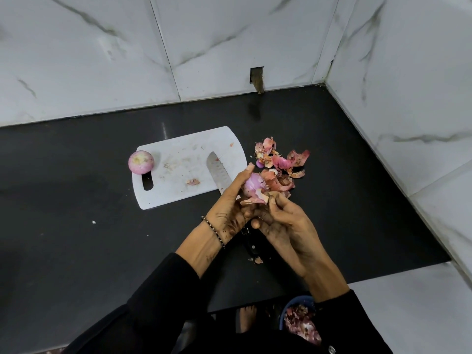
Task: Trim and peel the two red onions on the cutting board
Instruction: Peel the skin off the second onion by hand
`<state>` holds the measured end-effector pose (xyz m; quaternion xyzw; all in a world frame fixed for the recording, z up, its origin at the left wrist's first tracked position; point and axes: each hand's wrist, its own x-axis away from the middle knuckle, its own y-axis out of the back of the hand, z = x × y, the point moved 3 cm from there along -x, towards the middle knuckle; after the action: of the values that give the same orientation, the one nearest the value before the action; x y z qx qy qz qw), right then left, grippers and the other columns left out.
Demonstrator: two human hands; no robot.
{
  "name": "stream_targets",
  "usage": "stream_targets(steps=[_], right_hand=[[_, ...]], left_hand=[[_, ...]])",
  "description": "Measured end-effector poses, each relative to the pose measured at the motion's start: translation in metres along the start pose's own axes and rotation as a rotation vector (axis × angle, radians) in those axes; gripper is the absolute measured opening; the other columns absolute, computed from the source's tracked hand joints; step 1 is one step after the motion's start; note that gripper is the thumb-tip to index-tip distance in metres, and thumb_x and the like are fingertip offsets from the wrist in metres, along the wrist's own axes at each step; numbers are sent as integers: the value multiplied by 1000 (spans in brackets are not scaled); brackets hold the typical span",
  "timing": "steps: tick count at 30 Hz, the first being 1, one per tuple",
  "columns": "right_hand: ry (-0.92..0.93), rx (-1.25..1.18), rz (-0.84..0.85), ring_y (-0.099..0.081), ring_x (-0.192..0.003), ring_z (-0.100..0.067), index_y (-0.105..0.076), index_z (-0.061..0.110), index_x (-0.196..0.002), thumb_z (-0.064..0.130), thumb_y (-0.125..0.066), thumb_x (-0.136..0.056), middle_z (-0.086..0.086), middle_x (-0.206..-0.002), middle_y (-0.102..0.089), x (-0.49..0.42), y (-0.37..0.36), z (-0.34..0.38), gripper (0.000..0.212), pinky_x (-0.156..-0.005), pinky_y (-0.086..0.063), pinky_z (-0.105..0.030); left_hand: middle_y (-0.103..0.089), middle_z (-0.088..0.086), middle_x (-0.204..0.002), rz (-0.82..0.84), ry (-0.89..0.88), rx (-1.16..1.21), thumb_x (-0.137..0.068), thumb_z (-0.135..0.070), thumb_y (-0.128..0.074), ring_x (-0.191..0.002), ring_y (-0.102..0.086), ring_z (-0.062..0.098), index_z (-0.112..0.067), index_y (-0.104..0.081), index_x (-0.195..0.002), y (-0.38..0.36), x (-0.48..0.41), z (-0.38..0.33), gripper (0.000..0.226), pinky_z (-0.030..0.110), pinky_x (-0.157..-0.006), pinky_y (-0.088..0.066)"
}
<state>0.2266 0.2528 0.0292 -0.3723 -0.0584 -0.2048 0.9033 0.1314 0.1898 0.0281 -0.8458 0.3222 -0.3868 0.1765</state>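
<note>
A peeled red onion (141, 162) sits at the top left corner of the white cutting board (178, 152), cut end up. My left hand (231, 208) grips a second red onion (251, 185) above the counter, just right of the board. Loose skin hangs from that onion, and my right hand (283, 223) pinches a flap of it at the bottom. A knife (218, 172) lies with its blade on the board's right side; its black handle runs under my hands.
A pile of onion skins (281, 162) lies on the black counter (76, 200) right of the board. Marble-look walls close the back and the right side. A blue bowl of peelings (298, 320) sits below the counter edge near my right sleeve.
</note>
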Motion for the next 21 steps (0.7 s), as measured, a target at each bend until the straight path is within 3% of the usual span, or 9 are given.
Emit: stream_targets(steps=[5, 9, 12, 14, 17, 19, 21], right_hand=[[-6, -6, 52, -69, -84, -23, -61, 5, -104, 6, -43, -96, -13, -97, -73, -2, 1, 2, 20, -67, -51, -30], [2, -29, 103, -67, -87, -26, -64, 4, -106, 7, -44, -98, -18, -98, -71, -6, 3, 0, 21, -67, -52, -31], [-4, -71, 136, -66, -87, -27, -61, 1, -111, 10, -42, -97, -19, -96, -69, -9, 5, -3, 25, -68, -51, -31], [0, -126, 155, -65, -88, -29, -62, 0, -112, 10, -44, -95, -20, -96, -68, -10, 6, -3, 26, -68, -51, -32], [15, -188, 174, -64, -89, -32, -69, 3, -107, 10, -44, -94, -22, -99, -66, -12, 7, -3, 28, -67, -49, -34], [14, -221, 177, -64, -88, -31, -69, 3, -108, 11, -44, -95, -22, -99, -66, -12, 10, -3, 30, -69, -49, -34], [11, -269, 184, -65, -88, -31, -66, 0, -112, 12, -51, -93, -21, -99, -67, -12, 12, -2, 27, -73, -49, -37]], left_hand=[[-70, 17, -91, -40, 45, -57, -93, -48, -58, -54, -69, 20, 5, -51, -136, 2, -2, -2, 69, 21, -41, -49], [-69, 10, -59, -51, 122, -47, -97, -52, -49, -36, -60, 15, 0, -61, -106, 0, -3, -2, 54, 17, -34, -44], [-66, 9, -52, -51, 160, -44, -97, -54, -46, -33, -57, 15, -2, -63, -86, -1, -6, -1, 56, 16, -32, -42], [-66, 11, -53, -52, 206, -3, -97, -54, -48, -35, -60, 17, -2, -62, -88, 0, -9, 1, 55, 18, -34, -45], [-72, 14, -69, -101, 225, 53, -93, -52, -56, -47, -67, 22, -2, -61, -114, 2, -18, 2, 54, 26, -40, -52], [-73, 17, -95, -154, 209, 83, -87, -49, -65, -61, -71, 26, -3, -56, -132, 6, -25, 4, 65, 34, -47, -58], [-66, 20, -125, -141, 204, 111, -78, -50, -70, -89, -71, 31, -5, -54, -138, 4, -28, 4, 77, 43, -66, -63]])
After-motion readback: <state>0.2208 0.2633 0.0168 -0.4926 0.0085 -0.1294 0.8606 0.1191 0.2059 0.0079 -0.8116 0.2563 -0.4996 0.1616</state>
